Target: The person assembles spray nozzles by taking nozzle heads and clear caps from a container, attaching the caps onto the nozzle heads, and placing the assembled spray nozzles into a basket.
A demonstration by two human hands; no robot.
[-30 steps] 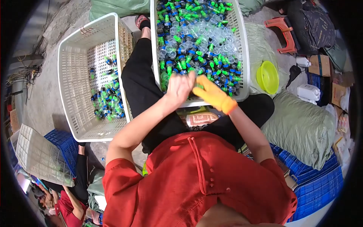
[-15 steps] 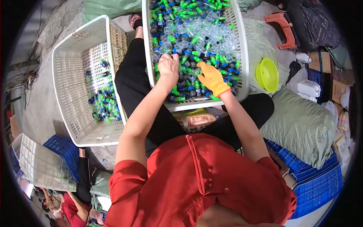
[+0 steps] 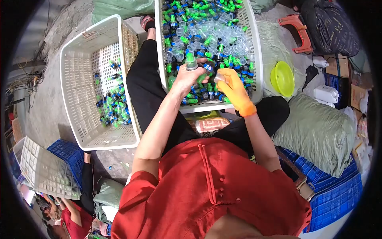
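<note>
My bare left hand (image 3: 186,79) is closed around a few small bottle-like plastic pieces. One, a green-tipped piece (image 3: 191,61) with a clear cover, stands up from the fingers; a dark piece with a blue band (image 3: 208,67) shows toward the right hand. My right hand (image 3: 235,91), in an orange glove, pinches what looks like a clear plastic cap (image 3: 219,78) near it. Both hands are above the near part of a white crate (image 3: 258,59), which holds many green, blue and dark pieces and a heap of clear caps (image 3: 230,36).
To the left stands a second white crate (image 3: 75,87) with fewer pieces. A yellow-green basin (image 3: 282,79), a stuffed sack (image 3: 318,127) and a red stool (image 3: 304,34) are on the right. Blue crates (image 3: 336,203) lie lower right. Another person (image 3: 75,217) sits lower left.
Both hands have come up from the pile. The left now holds small pieces, and the gloved right has closed on a clear cap beside it.
</note>
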